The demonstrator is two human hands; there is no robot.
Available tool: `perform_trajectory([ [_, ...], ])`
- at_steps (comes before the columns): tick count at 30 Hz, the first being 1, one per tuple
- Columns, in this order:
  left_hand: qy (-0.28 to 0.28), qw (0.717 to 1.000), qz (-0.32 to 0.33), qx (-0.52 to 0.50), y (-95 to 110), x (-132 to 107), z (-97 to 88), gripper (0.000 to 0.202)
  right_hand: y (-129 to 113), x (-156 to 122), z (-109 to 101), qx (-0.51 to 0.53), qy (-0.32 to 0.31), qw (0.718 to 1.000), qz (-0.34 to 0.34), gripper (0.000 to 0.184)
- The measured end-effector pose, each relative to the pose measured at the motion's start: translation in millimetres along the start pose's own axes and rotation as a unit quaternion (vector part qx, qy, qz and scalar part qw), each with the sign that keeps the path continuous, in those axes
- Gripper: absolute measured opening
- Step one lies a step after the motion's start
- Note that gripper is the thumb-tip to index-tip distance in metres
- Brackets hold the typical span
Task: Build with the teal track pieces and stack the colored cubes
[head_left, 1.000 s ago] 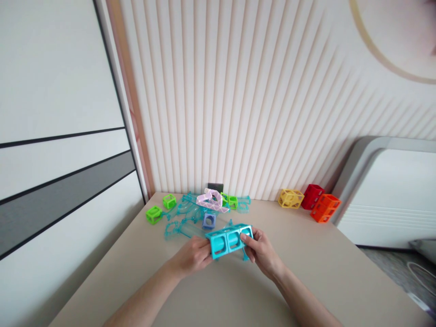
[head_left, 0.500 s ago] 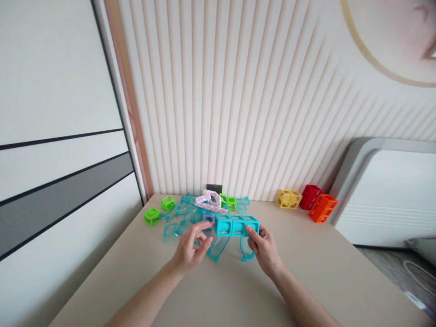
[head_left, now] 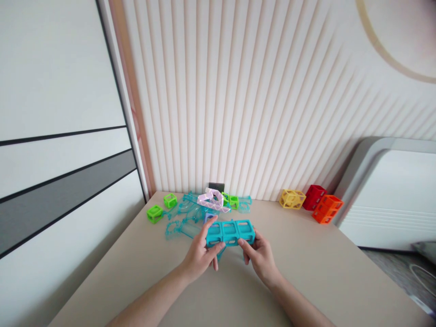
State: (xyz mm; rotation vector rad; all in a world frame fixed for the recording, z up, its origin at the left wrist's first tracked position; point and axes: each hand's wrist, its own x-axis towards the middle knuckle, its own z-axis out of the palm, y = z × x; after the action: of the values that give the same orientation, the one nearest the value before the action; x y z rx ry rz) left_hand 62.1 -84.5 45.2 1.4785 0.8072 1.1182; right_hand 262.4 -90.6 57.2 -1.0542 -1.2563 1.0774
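Note:
Both my hands hold a teal block (head_left: 230,232) made of three joined open-frame cubes, a little above the beige table (head_left: 316,268). My left hand (head_left: 200,255) grips its left end with fingers round the frame. My right hand (head_left: 259,255) pinches its right end from below. Just behind the block lies a heap of clear teal track pieces (head_left: 185,218), with a small purple cube (head_left: 207,218) partly hidden and a pale pink curved piece (head_left: 214,201) on top.
Two green cubes (head_left: 155,213) sit at the left of the heap and another green one (head_left: 232,201) behind it. A yellow cube (head_left: 291,198), a red cube (head_left: 314,196) and orange cubes (head_left: 327,208) stand at the back right by the ribbed wall. A white cabinet (head_left: 391,200) borders the right.
My left hand let go of the teal block half a second ago and has now closed on its left end again. The block has been turned and shifted slightly left.

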Motion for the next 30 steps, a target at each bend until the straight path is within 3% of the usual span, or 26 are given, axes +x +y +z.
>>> perform_trajectory([
  [5,0.015,0.999,0.035,0.038,-3.5,0.3,-1.3,0.063,0.8,-0.7,0.0,0.002,-0.022,1.000,0.002,0.048],
  [15,0.081,0.994,0.065,0.047,-6.8,0.1,4.1,0.049,3.8,-4.4,4.4,-0.001,0.015,1.000,-0.010,0.047],
  [20,0.098,0.988,0.093,0.080,-9.1,-2.3,2.4,0.031,0.9,-6.1,7.0,0.009,0.020,1.000,-0.007,0.047],
  [30,0.104,0.986,0.106,0.073,-1.8,-3.5,4.2,0.032,-0.4,-8.0,7.0,0.008,0.013,1.000,-0.001,0.048],
])
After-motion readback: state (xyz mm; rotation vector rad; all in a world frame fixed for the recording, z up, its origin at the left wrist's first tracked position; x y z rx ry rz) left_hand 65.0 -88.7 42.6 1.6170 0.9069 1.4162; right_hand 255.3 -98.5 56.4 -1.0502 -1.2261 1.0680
